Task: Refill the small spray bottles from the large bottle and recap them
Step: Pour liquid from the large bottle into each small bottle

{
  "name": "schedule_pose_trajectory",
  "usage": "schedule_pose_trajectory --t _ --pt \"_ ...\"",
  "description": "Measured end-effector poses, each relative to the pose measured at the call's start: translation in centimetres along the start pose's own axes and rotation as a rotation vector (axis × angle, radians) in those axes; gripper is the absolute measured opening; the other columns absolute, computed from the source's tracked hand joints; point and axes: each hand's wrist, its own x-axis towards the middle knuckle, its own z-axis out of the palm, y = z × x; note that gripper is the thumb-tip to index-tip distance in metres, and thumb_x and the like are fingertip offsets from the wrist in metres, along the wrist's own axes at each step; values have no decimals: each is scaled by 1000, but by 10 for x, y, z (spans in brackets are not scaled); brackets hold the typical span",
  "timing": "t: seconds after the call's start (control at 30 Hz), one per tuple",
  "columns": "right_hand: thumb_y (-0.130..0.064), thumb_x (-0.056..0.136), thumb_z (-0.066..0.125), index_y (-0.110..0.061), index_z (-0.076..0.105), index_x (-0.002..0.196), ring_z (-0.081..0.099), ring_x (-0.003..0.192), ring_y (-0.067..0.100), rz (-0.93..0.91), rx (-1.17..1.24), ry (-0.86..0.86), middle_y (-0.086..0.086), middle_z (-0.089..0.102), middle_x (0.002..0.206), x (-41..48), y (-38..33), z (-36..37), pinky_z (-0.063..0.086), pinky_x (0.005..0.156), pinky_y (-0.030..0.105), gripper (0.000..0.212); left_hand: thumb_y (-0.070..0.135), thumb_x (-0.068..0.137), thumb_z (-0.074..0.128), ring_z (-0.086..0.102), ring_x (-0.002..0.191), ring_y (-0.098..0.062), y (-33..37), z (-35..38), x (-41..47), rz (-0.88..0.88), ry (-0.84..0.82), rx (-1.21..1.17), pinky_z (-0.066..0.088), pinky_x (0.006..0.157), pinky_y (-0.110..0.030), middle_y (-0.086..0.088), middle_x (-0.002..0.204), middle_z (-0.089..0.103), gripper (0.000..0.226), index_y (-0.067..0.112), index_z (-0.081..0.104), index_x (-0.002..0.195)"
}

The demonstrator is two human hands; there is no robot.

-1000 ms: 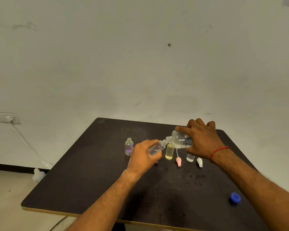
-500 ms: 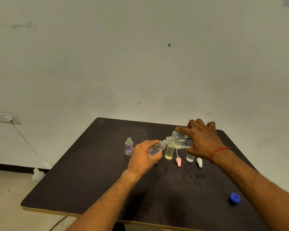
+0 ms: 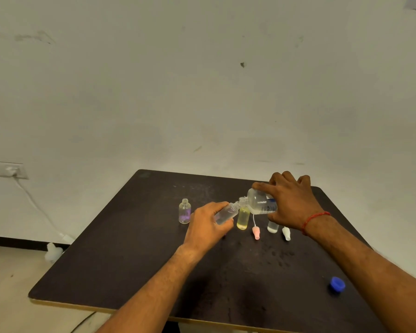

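My right hand (image 3: 291, 200) grips the large clear bottle (image 3: 259, 202), tipped on its side with its mouth pointing left. My left hand (image 3: 207, 224) holds a small clear spray bottle (image 3: 226, 213) tilted up so its neck meets the large bottle's mouth. A yellow small bottle (image 3: 242, 218) stands uncapped just behind. A small bottle with a purple tint (image 3: 184, 211) stands open to the left. Another clear small bottle (image 3: 273, 227) stands partly hidden under my right hand. A pink spray cap (image 3: 256, 232) and a white spray cap (image 3: 286, 233) lie on the dark table (image 3: 135, 248).
A blue cap (image 3: 336, 284) lies near the table's right front edge. Water drops spot the tabletop right of centre. A wall socket (image 3: 6, 169) with a white cable hangs at left, and a white plastic thing (image 3: 53, 252) sits on the floor there.
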Motion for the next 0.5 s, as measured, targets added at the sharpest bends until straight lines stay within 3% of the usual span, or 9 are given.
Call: schedule_pose_trajectory --t 0.5 --pt "-53 78 66 -47 27 143 40 121 17 23 15 -19 -5 46 126 -4 -1 6 31 98 43 76 29 83 73 64 100 -3 -9 6 1 -8 -7 -3 48 82 -8 12 109 70 36 28 71 119"
